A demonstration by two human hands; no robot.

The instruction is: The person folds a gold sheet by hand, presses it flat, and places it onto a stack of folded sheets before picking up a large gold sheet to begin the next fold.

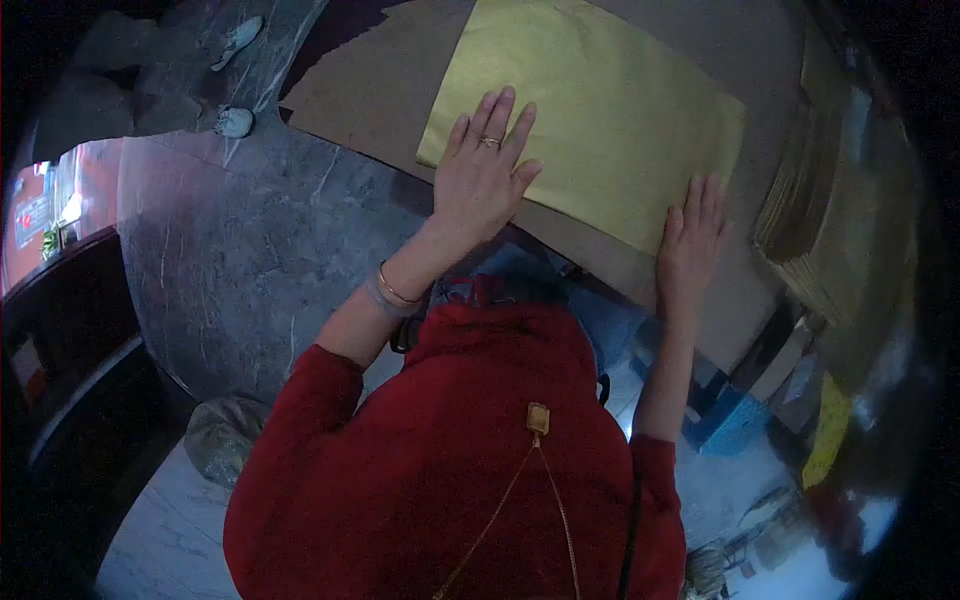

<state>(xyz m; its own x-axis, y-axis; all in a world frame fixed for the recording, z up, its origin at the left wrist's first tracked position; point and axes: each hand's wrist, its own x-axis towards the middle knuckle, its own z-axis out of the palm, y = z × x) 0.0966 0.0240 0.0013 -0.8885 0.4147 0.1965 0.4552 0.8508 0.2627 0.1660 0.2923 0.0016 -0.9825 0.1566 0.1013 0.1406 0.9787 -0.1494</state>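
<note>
Left hand (483,172) and right hand (690,240) touch gold sheet (600,110), top cut off.

Gold paper sheet (590,120) — faintly shiny; brown board (370,100) — matt.

No text, label or number can be read anywhere. At the far left edge of the frame, a red panel (35,215) carries pale marks, too small and blurred to make out. The gold sheet (600,110) in the upper middle shows a plain, unprinted face.
</note>
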